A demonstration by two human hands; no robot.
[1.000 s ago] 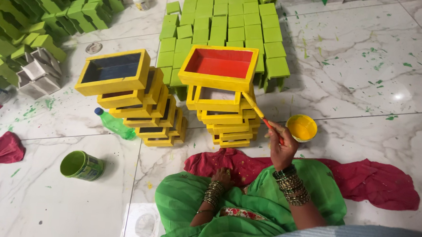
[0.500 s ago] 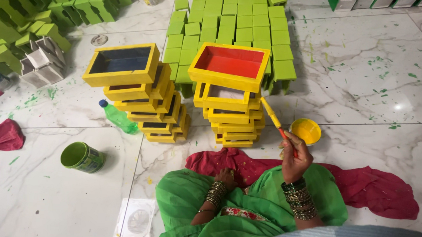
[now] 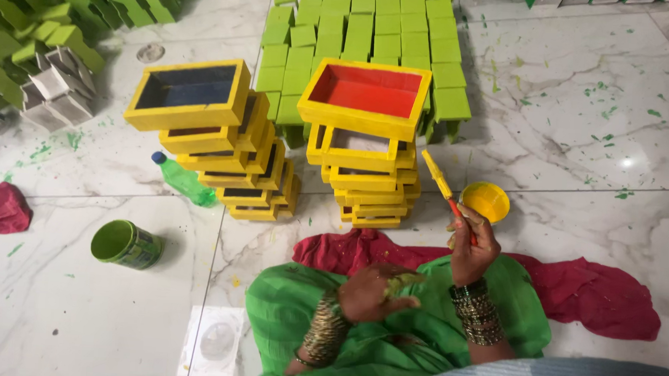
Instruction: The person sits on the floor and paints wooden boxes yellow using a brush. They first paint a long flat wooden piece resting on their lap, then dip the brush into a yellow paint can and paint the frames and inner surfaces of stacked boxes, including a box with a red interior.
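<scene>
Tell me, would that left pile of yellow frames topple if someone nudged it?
Probably. The left stack of yellow frames leans, each frame offset from the one below, so a push could tip it. The frames look hollow, likely light. Fresh paint may make them slippery; I can't tell.

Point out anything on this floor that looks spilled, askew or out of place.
The left stack of yellow trays leans, trays stepped sideways. A green bottle lies on its side beside it. Green paint flecks spatter the marble floor.
</scene>
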